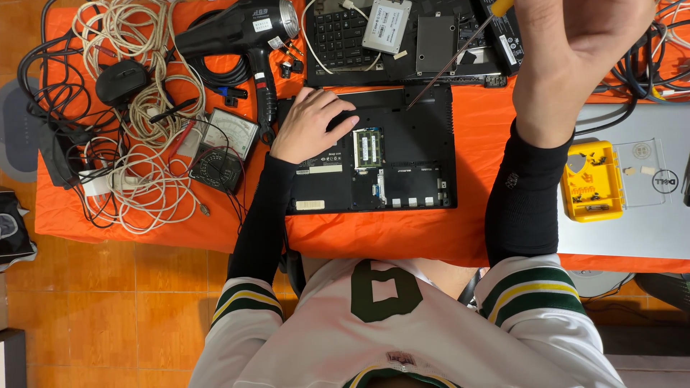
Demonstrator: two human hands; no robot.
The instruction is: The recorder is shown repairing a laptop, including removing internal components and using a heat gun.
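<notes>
Laptop base (pixel 402 154), underside up with memory bay open, lies on orange cloth (pixel 381 233). Left hand (pixel 309 126) rests flat on its top-left corner, fingers spread, gripping nothing. Right hand (pixel 575 50) is closed round a screwdriver (pixel 453 61), tip touching the base's top edge.

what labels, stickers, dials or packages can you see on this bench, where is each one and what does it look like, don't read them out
Drive label: white and grey rectangle, top centre, on the keyboard.
Laptop base stickers: pale strips beside the left hand.
Meter dial: white face, left of the laptop base.
Hairdryer tags: small white stickers on its black body.
Yellow parts box: open tray, right, below the right hand, which holds a screwdriver.
</notes>
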